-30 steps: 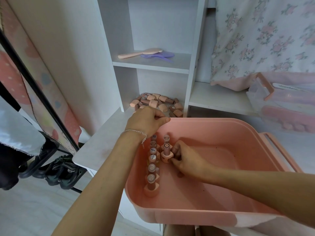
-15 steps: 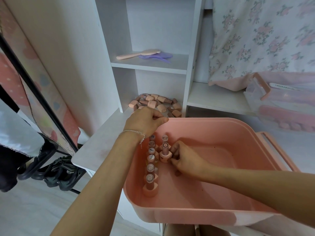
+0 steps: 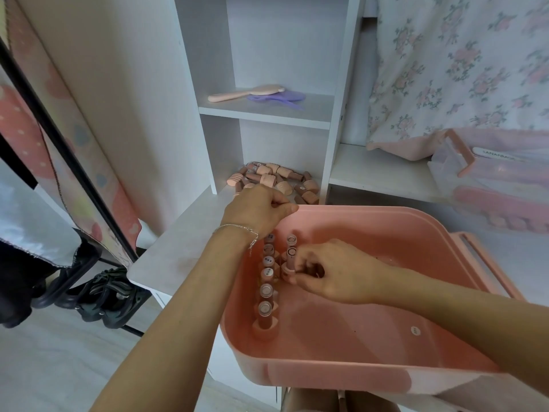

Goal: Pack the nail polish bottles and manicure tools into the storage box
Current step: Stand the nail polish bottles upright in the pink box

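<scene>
The pink storage box (image 3: 386, 373) sits on the white tabletop (image 3: 178, 248). Inside it, along the left wall, a row of nail polish bottles (image 3: 266, 281) stands upright. The right hand (image 3: 329, 272) pinches a bottle (image 3: 291, 258) in a second row just beside them. The left hand (image 3: 258, 211), fingers curled, rests at the box's back left rim; whether it holds anything is hidden. More bottles (image 3: 276, 181) lie heaped on the low shelf behind.

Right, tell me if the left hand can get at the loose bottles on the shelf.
Probably yes: the left hand sits at the pink box's back rim, just before the pile of bottles, with nothing between them.
</scene>
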